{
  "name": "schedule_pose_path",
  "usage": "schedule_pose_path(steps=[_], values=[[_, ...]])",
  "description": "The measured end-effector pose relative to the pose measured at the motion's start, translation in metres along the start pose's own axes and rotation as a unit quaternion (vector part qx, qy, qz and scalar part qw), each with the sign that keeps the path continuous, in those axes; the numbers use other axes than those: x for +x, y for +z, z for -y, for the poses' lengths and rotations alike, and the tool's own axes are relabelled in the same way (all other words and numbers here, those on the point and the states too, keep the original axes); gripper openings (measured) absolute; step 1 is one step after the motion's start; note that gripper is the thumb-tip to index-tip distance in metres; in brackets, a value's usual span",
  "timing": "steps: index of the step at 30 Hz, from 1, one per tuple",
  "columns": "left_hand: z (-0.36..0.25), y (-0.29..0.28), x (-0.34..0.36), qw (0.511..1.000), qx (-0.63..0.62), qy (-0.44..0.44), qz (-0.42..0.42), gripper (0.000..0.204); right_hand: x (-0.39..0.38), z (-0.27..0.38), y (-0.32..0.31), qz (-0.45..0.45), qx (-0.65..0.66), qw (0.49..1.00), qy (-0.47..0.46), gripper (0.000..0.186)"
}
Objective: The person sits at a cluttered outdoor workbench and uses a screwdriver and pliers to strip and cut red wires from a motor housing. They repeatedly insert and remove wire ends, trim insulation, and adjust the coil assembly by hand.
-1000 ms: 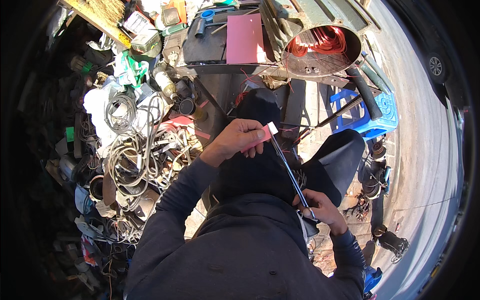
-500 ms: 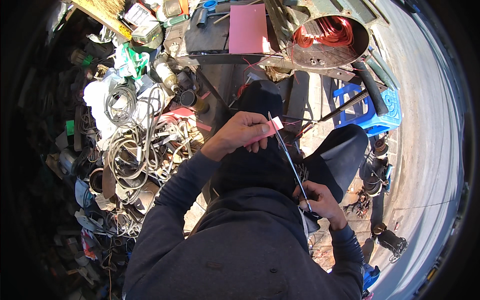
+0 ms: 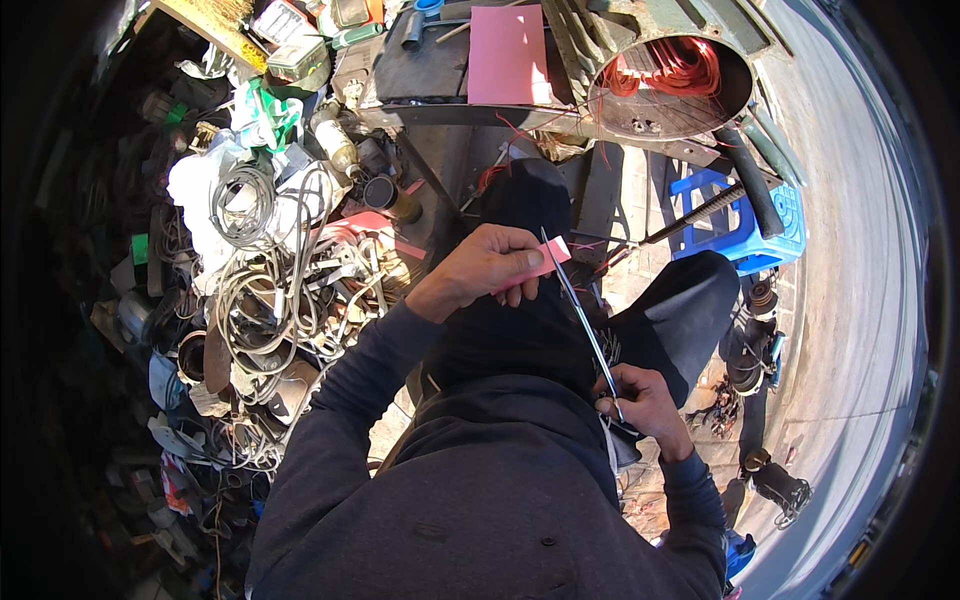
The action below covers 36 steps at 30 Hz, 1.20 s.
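Head view, looking down over the person's dark sleeves and lap. The left hand (image 3: 487, 268) holds a small pink strip of paper (image 3: 540, 262), its grip pressed together with the strip pinched between thumb and fingers just above the knees. The right hand (image 3: 645, 405) is closed around the handles of a long pair of scissors (image 3: 585, 325); the blades run up and to the left, and their tips meet the right edge of the pink strip. Whether the blades are parted cannot be told.

Ahead of the hands stands a dark bench (image 3: 430, 70) carrying a larger pink sheet (image 3: 508, 55). To its right lies a large motor housing (image 3: 670, 85) with red-orange copper windings visible in its open end. A blue plastic stool (image 3: 770, 215) stands beside the right knee. On the person's left, the ground is covered by coils of grey wire (image 3: 270, 290) and mixed scrap parts.
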<state>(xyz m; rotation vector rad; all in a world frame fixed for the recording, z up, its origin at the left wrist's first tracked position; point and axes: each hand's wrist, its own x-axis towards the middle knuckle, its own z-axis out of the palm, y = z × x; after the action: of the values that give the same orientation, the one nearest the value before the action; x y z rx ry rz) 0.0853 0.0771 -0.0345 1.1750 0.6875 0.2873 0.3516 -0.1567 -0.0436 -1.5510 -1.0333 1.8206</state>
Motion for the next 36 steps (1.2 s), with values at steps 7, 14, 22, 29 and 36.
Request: schedule_pose_path(steps=[7, 14, 22, 29, 36], values=[[0.002, 0.004, 0.002, 1.0, -0.004, -0.008, 0.016, 0.025, 0.0, 0.003, -0.001, 0.008, 0.045, 0.999, -0.02, 0.032], [0.004, 0.006, 0.003, 1.0, -0.022, -0.005, 0.019, 0.025, -0.002, -0.003, 0.006, 0.0, 0.053, 0.998, -0.031, 0.028], [0.005, 0.005, 0.001, 0.999, -0.033, -0.003, 0.024, 0.022, -0.001, -0.005, 0.004, -0.014, 0.005, 0.999, -0.035, 0.026], [0.003, 0.003, 0.0, 0.999, -0.018, 0.004, 0.039, 0.027, -0.005, -0.006, 0.0, -0.012, 0.041, 0.998, -0.041, 0.025], [0.014, 0.001, -0.004, 0.999, -0.034, -0.018, 0.032, 0.025, 0.01, 0.017, 0.01, -0.038, 0.005, 0.998, -0.041, 0.028]])
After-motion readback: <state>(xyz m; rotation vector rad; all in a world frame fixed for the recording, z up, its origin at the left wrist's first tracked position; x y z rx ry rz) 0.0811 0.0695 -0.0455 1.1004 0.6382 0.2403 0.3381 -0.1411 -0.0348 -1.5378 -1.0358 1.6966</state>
